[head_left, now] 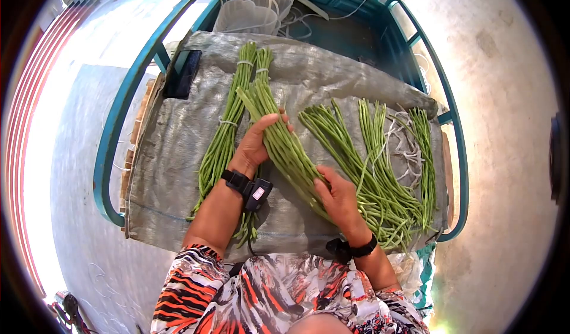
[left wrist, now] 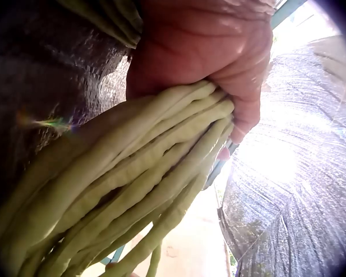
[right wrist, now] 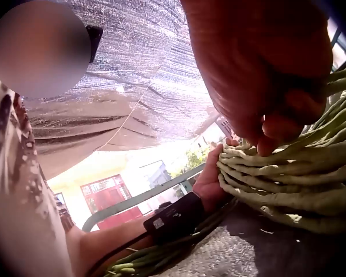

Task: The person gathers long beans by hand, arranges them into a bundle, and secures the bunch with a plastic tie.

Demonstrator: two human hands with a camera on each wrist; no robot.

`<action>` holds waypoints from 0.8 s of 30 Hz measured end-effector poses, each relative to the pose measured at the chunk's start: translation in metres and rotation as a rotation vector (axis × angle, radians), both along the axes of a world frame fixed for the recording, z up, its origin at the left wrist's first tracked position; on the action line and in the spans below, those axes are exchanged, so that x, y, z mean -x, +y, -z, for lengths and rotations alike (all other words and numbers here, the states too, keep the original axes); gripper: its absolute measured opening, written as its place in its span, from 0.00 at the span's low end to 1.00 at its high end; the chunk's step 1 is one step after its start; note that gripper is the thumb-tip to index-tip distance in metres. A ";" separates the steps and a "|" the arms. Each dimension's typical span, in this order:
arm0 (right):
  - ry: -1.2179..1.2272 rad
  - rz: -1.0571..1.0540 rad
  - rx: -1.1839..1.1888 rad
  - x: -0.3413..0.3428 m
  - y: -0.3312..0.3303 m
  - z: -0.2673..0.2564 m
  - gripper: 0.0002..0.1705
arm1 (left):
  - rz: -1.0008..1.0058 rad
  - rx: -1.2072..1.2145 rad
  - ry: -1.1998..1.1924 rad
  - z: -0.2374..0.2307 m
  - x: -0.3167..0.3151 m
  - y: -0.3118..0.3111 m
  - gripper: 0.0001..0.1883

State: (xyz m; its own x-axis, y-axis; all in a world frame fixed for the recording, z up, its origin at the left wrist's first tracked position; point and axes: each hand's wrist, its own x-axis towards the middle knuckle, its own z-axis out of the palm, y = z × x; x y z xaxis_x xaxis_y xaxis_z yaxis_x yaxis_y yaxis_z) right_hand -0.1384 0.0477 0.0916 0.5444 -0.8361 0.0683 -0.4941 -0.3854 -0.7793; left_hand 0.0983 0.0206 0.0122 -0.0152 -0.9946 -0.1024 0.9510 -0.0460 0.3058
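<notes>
Between both hands lies a slanting bunch of long green beans (head_left: 286, 147), its upper ends pointing up and left. My left hand (head_left: 254, 145) curls round the bunch near its upper end; the left wrist view shows the bean ends (left wrist: 219, 104) against the palm. Lower down, my right hand (head_left: 341, 200) grips the same bunch, thumb on top. Left of it, long bean bundles (head_left: 222, 147) lie on the grey sheet (head_left: 160, 174), bound with white ties (head_left: 227, 121). To the right are loose long beans (head_left: 371, 180) in several groups.
White strings (head_left: 407, 150) lie among the right-hand beans. A dark phone (head_left: 183, 74) rests at the sheet's upper left. Behind are a translucent plastic bucket (head_left: 243, 18) and the blue-green cart bed; its metal rails (head_left: 111, 150) flank the sheet.
</notes>
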 end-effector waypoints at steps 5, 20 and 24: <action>-0.040 0.021 -0.162 0.008 -0.001 0.009 0.15 | -0.001 0.006 -0.014 -0.003 0.000 0.000 0.16; -0.323 0.028 -0.158 -0.027 -0.023 -0.009 0.14 | 0.097 -0.010 0.002 -0.009 -0.001 -0.001 0.12; -0.027 -0.115 0.021 -0.024 -0.011 -0.011 0.13 | -0.003 -0.044 -0.022 -0.008 0.002 0.000 0.13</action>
State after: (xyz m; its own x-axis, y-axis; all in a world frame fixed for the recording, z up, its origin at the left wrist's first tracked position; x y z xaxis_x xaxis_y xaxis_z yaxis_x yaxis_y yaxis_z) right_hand -0.1141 0.0364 0.1022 0.6339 -0.7668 0.1011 -0.4245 -0.4543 -0.7832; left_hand 0.0965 0.0210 0.0200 -0.0096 -0.9892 -0.1463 0.9441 -0.0571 0.3246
